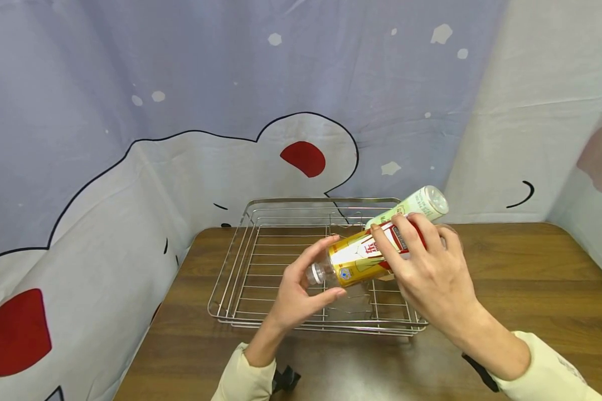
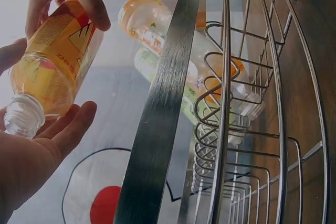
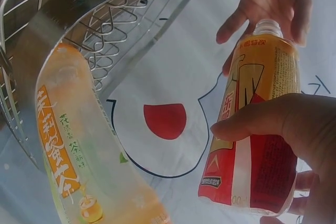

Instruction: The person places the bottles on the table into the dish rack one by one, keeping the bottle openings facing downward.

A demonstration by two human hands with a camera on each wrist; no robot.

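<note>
A clear plastic drink bottle [image 1: 353, 253] with a red and yellow label is held tilted above a wire rack [image 1: 301, 199], its neck toward the left. My right hand [image 1: 433, 273] grips its red base end, thumb across the label in the right wrist view. Around the neck, my left hand [image 1: 293, 292] has its thumb and fingers spread apart; the neck [image 2: 25, 114] lies over the palm in the left wrist view. Behind my right hand, a green-labelled bottle [image 1: 431, 201] leans in the rack. Beside it stands an orange-labelled tea bottle [image 3: 79, 145], mostly hidden in the head view.
The metal rack, with looped wire dividers [image 2: 210, 93] and a flat metal rim band [image 2: 157, 98], stands on a brown wooden table [image 1: 522, 278]. A printed cloth [image 1: 205, 172] hangs behind and along the left. A black strap [image 1: 286, 380] shows at the left cuff.
</note>
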